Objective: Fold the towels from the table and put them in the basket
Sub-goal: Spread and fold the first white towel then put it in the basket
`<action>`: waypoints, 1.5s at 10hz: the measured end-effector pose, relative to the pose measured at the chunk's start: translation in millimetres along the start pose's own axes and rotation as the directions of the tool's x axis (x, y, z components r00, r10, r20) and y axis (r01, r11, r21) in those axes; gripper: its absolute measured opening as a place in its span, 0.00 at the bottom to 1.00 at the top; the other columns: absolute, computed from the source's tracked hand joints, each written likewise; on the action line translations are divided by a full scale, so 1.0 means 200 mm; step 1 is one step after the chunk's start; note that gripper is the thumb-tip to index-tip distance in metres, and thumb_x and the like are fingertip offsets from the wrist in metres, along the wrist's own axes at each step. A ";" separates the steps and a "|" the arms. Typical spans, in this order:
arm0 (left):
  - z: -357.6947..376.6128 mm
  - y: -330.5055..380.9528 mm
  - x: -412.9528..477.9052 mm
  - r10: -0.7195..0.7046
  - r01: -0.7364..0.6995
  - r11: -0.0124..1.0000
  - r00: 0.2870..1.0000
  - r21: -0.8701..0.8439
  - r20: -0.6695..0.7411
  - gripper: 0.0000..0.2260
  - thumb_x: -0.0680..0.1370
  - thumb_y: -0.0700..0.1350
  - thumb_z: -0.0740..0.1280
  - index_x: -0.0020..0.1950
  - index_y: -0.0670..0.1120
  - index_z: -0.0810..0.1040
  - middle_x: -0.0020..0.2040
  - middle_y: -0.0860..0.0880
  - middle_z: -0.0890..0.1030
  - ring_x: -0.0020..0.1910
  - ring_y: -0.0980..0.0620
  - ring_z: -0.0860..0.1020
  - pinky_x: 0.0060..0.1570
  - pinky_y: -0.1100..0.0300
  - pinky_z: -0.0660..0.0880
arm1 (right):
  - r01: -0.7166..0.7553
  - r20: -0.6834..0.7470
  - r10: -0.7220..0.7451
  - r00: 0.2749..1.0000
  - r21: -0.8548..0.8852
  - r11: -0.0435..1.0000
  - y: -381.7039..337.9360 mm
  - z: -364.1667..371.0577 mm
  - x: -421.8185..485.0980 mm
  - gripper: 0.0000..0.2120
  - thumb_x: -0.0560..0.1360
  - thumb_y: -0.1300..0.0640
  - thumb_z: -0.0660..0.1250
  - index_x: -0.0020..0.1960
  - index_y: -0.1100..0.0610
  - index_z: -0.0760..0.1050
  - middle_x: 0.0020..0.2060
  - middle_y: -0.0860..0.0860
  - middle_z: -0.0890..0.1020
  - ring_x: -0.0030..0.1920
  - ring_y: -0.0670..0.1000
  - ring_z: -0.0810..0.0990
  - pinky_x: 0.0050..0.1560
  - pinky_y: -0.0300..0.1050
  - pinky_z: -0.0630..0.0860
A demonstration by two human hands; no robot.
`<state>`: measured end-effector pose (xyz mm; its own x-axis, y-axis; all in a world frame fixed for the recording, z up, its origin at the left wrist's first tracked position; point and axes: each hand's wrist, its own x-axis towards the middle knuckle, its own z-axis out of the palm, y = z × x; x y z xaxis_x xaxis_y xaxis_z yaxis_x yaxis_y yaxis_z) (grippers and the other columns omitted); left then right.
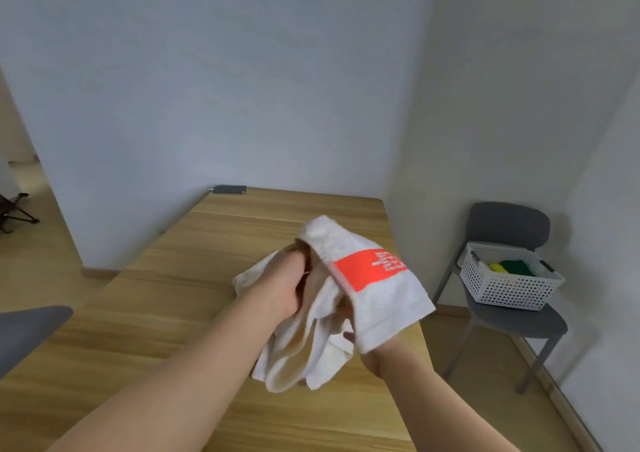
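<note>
On my feed the left hand (289, 283) is curled tight into the bunched towel (381, 299), held up crumpled over the table (173, 295). The right hand (375, 359) sits under the red-banded end with its fingers covered, so I cannot tell its grip. I judge this to be the start of folding: the cloth is lifted but not spread, so next I would find two corners and shake it flat before carrying it to the basket (512, 295), which sits on the chair (509, 223), well apart from the table.

Illegible white characters on the towel (381, 295)
</note>
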<state>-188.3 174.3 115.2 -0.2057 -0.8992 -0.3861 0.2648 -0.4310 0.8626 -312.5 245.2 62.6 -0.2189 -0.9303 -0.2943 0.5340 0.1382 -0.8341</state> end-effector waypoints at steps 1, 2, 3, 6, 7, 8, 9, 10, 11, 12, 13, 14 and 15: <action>0.04 0.03 -0.08 0.134 -0.130 0.991 0.980 -0.039 0.147 0.09 0.80 0.40 0.58 0.46 0.46 0.76 0.38 0.45 0.80 0.37 0.49 0.79 0.36 0.57 0.77 | 0.038 -0.052 -0.036 0.998 0.035 0.999 -0.09 0.04 -0.06 0.18 0.82 0.66 0.46 0.70 0.68 0.62 0.42 0.55 0.71 0.46 0.54 0.74 0.55 0.48 0.71; 0.01 0.05 -0.06 0.234 -0.229 0.972 0.963 -0.050 0.136 0.08 0.80 0.38 0.59 0.47 0.48 0.76 0.38 0.47 0.81 0.33 0.53 0.81 0.31 0.61 0.76 | 0.171 -0.043 -0.176 0.983 -0.114 0.979 -0.15 0.10 -0.05 0.06 0.78 0.54 0.62 0.54 0.52 0.74 0.47 0.51 0.78 0.55 0.51 0.76 0.61 0.48 0.73; -0.04 0.03 -0.03 0.272 -0.276 0.958 0.961 0.082 0.055 0.08 0.80 0.39 0.60 0.51 0.47 0.77 0.43 0.47 0.81 0.39 0.52 0.81 0.36 0.59 0.76 | 0.294 -0.059 -0.309 0.949 -0.175 0.939 -0.23 0.10 -0.04 0.05 0.76 0.51 0.63 0.48 0.52 0.73 0.43 0.47 0.78 0.48 0.46 0.79 0.47 0.34 0.76; -0.24 -0.30 0.17 0.142 -0.057 0.848 0.982 0.527 -0.121 0.10 0.78 0.38 0.58 0.53 0.49 0.74 0.45 0.49 0.78 0.38 0.52 0.79 0.34 0.62 0.72 | -0.131 -0.188 0.011 0.982 -0.640 0.757 0.14 -0.21 0.08 0.11 0.70 0.58 0.65 0.51 0.55 0.78 0.42 0.53 0.81 0.46 0.54 0.79 0.50 0.52 0.78; -0.31 -0.39 0.23 0.011 0.087 0.744 0.990 0.662 -0.143 0.12 0.77 0.37 0.57 0.56 0.50 0.72 0.49 0.46 0.78 0.43 0.50 0.80 0.40 0.58 0.77 | -0.258 -0.300 0.085 0.950 -0.600 0.757 0.29 -0.30 0.15 0.20 0.59 0.49 0.64 0.49 0.53 0.78 0.43 0.55 0.82 0.47 0.57 0.80 0.52 0.56 0.79; -0.36 -0.46 0.30 -0.183 0.273 0.649 0.962 0.711 -0.203 0.11 0.77 0.38 0.56 0.58 0.46 0.71 0.53 0.44 0.77 0.45 0.48 0.80 0.43 0.53 0.79 | -0.306 -0.364 0.111 0.925 -0.539 0.785 0.35 -0.26 0.21 0.22 0.64 0.50 0.65 0.57 0.52 0.73 0.45 0.54 0.80 0.47 0.57 0.78 0.51 0.54 0.77; -0.38 -0.54 0.36 -0.427 0.461 0.643 0.879 0.612 -0.213 0.08 0.79 0.40 0.57 0.57 0.44 0.70 0.49 0.43 0.77 0.44 0.45 0.79 0.36 0.52 0.79 | -0.320 -0.397 0.116 0.910 -0.497 0.806 0.37 -0.22 0.28 0.22 0.74 0.53 0.64 0.66 0.49 0.65 0.47 0.52 0.75 0.50 0.57 0.74 0.53 0.53 0.73; -0.39 -0.64 0.48 -0.539 0.554 0.702 0.824 0.448 -0.173 0.10 0.77 0.43 0.61 0.57 0.42 0.74 0.49 0.42 0.80 0.44 0.45 0.80 0.32 0.54 0.78 | -0.303 -0.419 0.089 0.903 -0.476 0.826 0.42 -0.21 0.36 0.25 0.75 0.53 0.63 0.70 0.48 0.61 0.49 0.53 0.74 0.52 0.58 0.73 0.51 0.52 0.70; -0.36 -0.68 0.61 -0.541 0.569 0.768 0.822 0.293 -0.179 0.05 0.76 0.40 0.61 0.44 0.41 0.75 0.36 0.45 0.77 0.31 0.50 0.75 0.23 0.64 0.73 | -0.302 -0.455 0.063 0.888 -0.475 0.827 0.46 -0.25 0.39 0.27 0.75 0.52 0.64 0.72 0.45 0.60 0.51 0.52 0.74 0.52 0.57 0.73 0.50 0.49 0.69; -0.30 -0.64 0.76 -0.391 0.412 0.882 0.911 0.228 -0.133 0.07 0.75 0.39 0.63 0.52 0.41 0.75 0.41 0.44 0.79 0.39 0.47 0.77 0.40 0.56 0.76 | -0.268 -0.445 0.028 0.895 -0.487 0.832 0.49 -0.27 0.40 0.25 0.75 0.53 0.65 0.69 0.45 0.63 0.49 0.49 0.74 0.52 0.55 0.74 0.50 0.48 0.69; -0.26 -0.52 0.86 -0.149 0.172 0.944 0.984 0.282 -0.102 0.19 0.74 0.42 0.66 0.64 0.47 0.68 0.49 0.47 0.76 0.48 0.47 0.76 0.49 0.54 0.75 | -0.223 -0.412 0.020 0.911 -0.451 0.864 0.47 -0.27 0.42 0.19 0.76 0.55 0.65 0.66 0.47 0.67 0.49 0.45 0.74 0.48 0.47 0.75 0.43 0.40 0.71; -0.24 -0.47 0.86 -0.093 0.068 0.854 0.995 0.516 0.023 0.15 0.78 0.49 0.63 0.63 0.54 0.66 0.57 0.53 0.71 0.52 0.52 0.72 0.48 0.56 0.74 | -0.175 -0.369 0.023 0.929 -0.383 0.907 0.46 -0.25 0.45 0.17 0.77 0.61 0.63 0.63 0.46 0.68 0.47 0.41 0.73 0.45 0.39 0.73 0.39 0.34 0.70; -0.26 -0.49 0.77 -0.246 0.111 0.821 0.954 0.561 0.171 0.08 0.79 0.52 0.62 0.57 0.54 0.69 0.50 0.51 0.73 0.46 0.56 0.72 0.42 0.64 0.74 | -0.203 -0.379 0.043 0.924 -0.394 0.897 0.49 -0.24 0.48 0.16 0.77 0.60 0.63 0.60 0.45 0.69 0.48 0.45 0.75 0.45 0.42 0.74 0.43 0.39 0.72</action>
<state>-197.3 73.8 -45.8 -0.4222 -0.7393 -0.5246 -0.3337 -0.4113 0.8482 -320.4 186.5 -69.0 -0.4890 -0.7253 -0.4846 0.2018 0.4464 -0.8718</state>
